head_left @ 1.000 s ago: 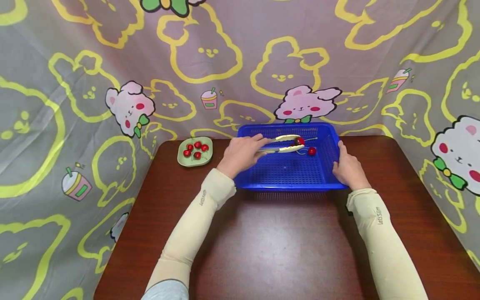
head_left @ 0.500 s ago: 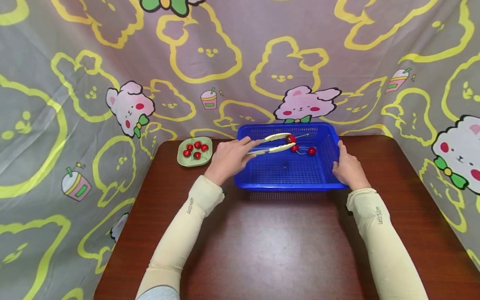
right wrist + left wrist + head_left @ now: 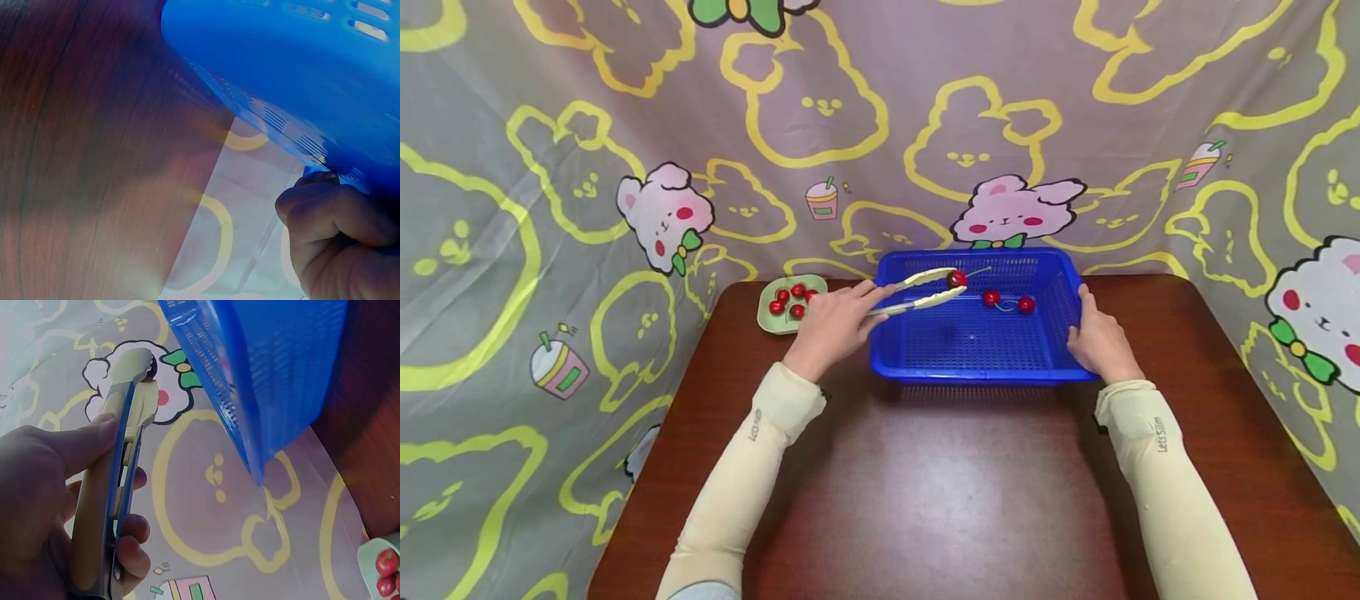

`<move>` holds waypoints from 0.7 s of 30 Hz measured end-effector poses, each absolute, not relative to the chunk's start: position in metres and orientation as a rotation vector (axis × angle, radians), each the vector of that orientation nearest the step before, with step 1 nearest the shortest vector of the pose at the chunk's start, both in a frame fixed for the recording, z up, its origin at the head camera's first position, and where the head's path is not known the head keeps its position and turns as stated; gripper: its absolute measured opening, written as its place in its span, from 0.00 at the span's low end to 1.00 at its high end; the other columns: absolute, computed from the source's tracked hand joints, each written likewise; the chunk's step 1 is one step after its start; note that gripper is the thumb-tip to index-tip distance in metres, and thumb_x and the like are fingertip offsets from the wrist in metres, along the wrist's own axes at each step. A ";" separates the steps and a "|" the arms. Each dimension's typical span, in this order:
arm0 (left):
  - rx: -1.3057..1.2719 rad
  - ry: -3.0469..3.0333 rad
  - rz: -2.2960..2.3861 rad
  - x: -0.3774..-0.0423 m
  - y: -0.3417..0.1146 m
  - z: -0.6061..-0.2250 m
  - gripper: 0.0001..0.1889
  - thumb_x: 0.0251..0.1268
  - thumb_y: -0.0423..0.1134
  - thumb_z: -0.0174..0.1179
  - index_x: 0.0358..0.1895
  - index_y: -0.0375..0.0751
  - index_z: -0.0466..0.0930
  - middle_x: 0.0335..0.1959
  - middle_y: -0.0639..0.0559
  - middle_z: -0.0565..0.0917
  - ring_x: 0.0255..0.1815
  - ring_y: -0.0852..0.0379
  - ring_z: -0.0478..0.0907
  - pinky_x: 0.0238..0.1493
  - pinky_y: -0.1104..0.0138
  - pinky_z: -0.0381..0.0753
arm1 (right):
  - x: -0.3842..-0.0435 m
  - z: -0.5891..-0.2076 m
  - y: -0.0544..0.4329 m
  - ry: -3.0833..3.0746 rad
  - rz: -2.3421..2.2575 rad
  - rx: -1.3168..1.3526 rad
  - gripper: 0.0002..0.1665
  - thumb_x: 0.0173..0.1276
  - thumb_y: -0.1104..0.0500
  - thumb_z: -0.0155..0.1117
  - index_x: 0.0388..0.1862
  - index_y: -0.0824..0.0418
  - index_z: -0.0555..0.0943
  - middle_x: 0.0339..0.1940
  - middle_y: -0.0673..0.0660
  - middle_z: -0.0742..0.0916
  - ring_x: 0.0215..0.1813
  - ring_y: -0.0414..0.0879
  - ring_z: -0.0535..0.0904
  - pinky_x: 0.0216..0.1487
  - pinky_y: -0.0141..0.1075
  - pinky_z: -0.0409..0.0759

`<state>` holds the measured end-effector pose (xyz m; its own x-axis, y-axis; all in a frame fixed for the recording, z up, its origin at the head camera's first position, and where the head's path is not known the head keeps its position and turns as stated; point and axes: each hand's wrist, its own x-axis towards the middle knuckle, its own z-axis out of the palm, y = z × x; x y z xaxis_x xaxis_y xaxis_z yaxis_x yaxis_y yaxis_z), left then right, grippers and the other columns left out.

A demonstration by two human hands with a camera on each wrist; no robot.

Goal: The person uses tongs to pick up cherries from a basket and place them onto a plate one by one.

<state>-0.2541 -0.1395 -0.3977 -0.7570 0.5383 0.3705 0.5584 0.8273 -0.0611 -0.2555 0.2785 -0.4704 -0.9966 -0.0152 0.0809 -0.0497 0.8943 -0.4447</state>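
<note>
Holding a glossy red cherry in cream-tipped tongs

The left hand is gripping the tongs, suspending the cherry over the rectangular blue plastic basket, where 2 other cherries are lying. The right hand is grasping the basket's edge. A pale green plate of cherries is sitting left.

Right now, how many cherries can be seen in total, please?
8: five cherries in the green dish, one cherry in the tongs, two cherries inside the blue basket. The left hand partly covers the dish, so more may be hidden.
</note>
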 end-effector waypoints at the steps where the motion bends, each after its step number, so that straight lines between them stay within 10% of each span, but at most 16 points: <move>1: -0.816 -2.640 -0.073 -0.253 -0.142 -0.398 0.23 0.72 0.51 0.65 0.69 0.60 0.79 0.46 0.56 0.85 0.29 0.53 0.82 0.22 0.62 0.71 | -0.255 -0.470 0.279 -2.987 0.704 0.050 0.46 0.72 0.65 0.53 0.82 0.75 0.45 0.56 0.91 0.75 0.53 0.85 0.75 0.56 0.70 0.72; 21: -0.694 -2.672 -0.162 -0.238 -0.188 -0.402 0.24 0.71 0.50 0.67 0.69 0.62 0.78 0.46 0.56 0.85 0.30 0.50 0.83 0.23 0.57 0.75 | -0.253 -0.472 0.280 -2.966 0.700 0.071 0.45 0.71 0.65 0.53 0.81 0.75 0.46 0.54 0.90 0.76 0.51 0.84 0.76 0.55 0.70 0.72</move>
<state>-0.2385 -0.1878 -0.4020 -0.8082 0.4467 0.3836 0.4897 0.8717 0.0167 -0.2526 0.2796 -0.4720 -0.9946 -0.0237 0.1014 -0.0665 0.8936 -0.4439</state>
